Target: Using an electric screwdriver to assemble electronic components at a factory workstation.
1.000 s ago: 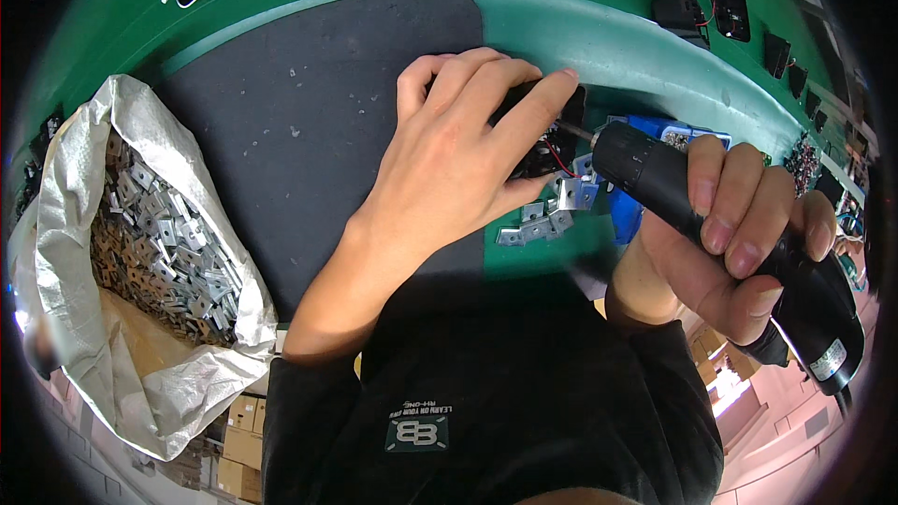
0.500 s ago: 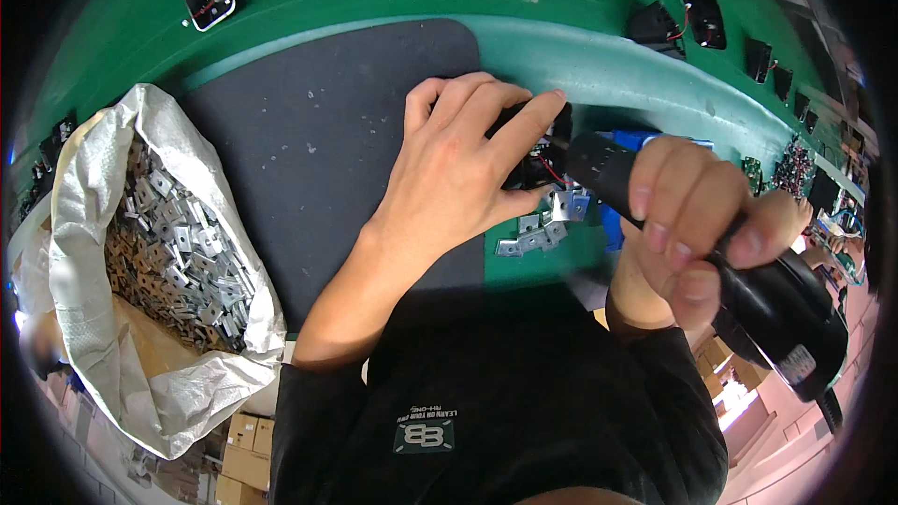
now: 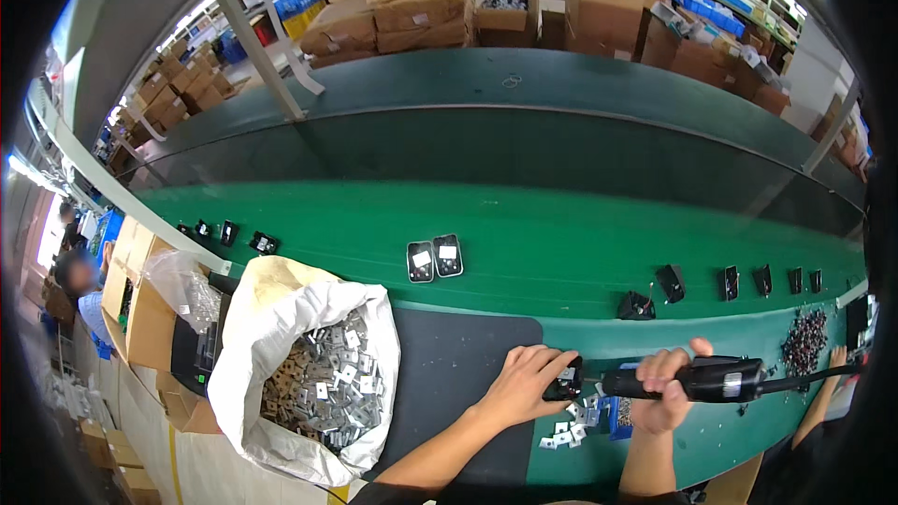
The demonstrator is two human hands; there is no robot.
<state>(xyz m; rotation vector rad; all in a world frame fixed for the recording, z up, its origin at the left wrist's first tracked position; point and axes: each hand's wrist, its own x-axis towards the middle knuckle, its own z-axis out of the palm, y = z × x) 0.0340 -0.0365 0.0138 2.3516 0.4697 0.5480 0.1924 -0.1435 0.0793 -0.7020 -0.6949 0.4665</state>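
Left hand (image 3: 520,382): fingers and thumb curling partway in, gripping a small black housing (image 3: 572,383). The housing is sitting just past the right edge of a black mat (image 3: 449,383), near side of the green table (image 3: 739,449).

Right hand (image 3: 662,387): fingers wrapping firmly around a black electric screwdriver (image 3: 725,380). The tool is lying nearly level, its bit pointing left at the housing; whether the tip is touching, one cannot tell. A black power cord (image 3: 812,380) is running off right.

Loose metal plates (image 3: 564,436), silvery, each with a hole: scattering nearer than the housing. Blue tray (image 3: 621,432): standing right of the plates, partly hiding behind the right hand.

White woven sack (image 3: 232,383): standing left of the mat, gaping, holding many similar plates.

Two black casings (image 3: 434,257) with pale rims: lying side by side, far of the mat. Further black housings (image 3: 729,283): lining up at far right. Heap of small red and black parts (image 3: 804,341): lying right, beyond the cord.
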